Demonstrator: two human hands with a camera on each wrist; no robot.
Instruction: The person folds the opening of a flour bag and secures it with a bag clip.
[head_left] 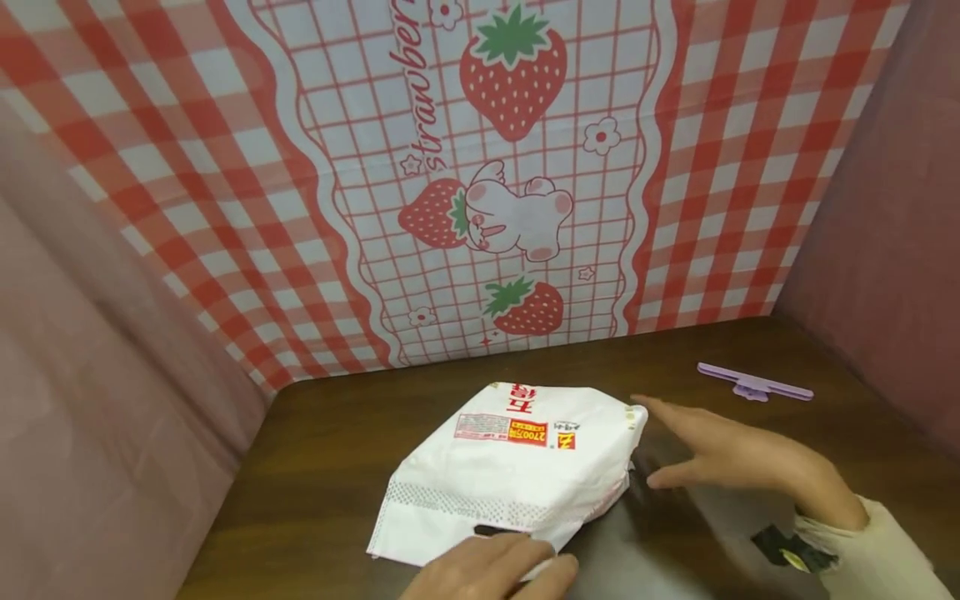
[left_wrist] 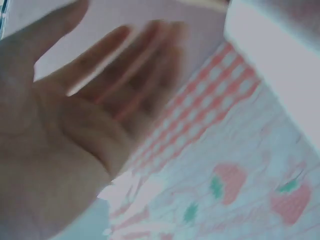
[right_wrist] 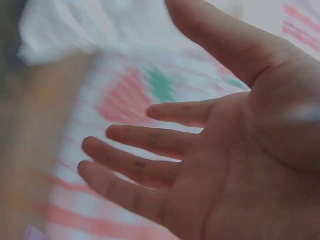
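At the near edge of the white printed carrier bag [head_left: 495, 467], the left hand [head_left: 489, 570] has its fingers loosely extended; whether they touch it I can't tell. The right hand [head_left: 731, 450] is spread wide, just beside the bag's right end. The bag lies on the dark wooden table [head_left: 322, 467]; one-sided pressure could skid or crumple it, since it looks limp. A lilac clip [head_left: 753, 385] lies well apart.

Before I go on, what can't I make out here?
- Inside of the bag: hidden in the head view by its own white side.
- Underside of the bag: head view, hidden by the bag itself.
- Small print: head view, too small to read.
- Left hand: head view, cut off by the bottom edge.
- Left fingertips: left wrist view, blurred.
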